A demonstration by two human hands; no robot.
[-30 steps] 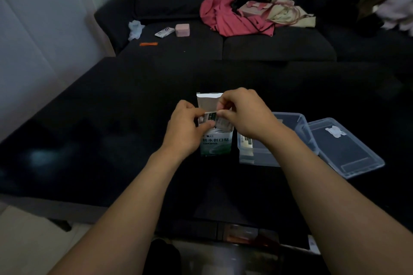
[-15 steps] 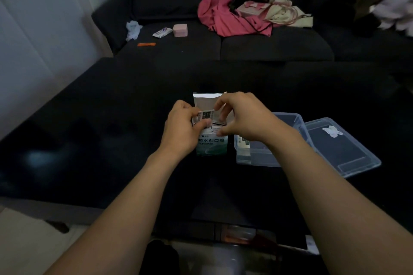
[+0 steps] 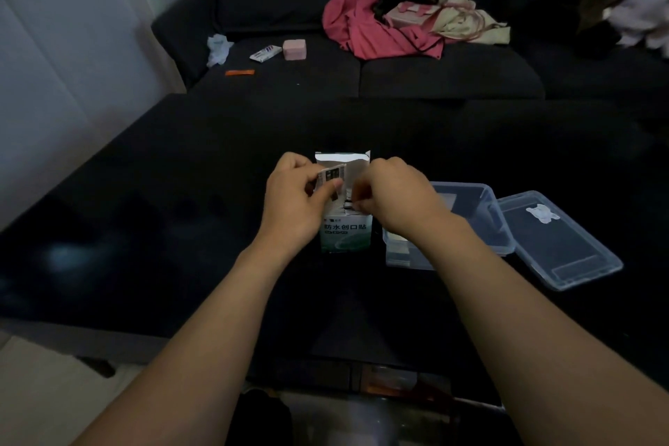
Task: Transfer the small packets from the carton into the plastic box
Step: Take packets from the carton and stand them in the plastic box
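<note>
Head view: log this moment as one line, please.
left hand: holds packets | right hand: pinching at carton mouth | box: open, right of carton

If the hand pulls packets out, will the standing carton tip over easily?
Probably yes: the carton is tall, narrow thin card, likely light. The left hand holds packets, so nothing clearly steadies it. The glossy table may let it slide.
</note>
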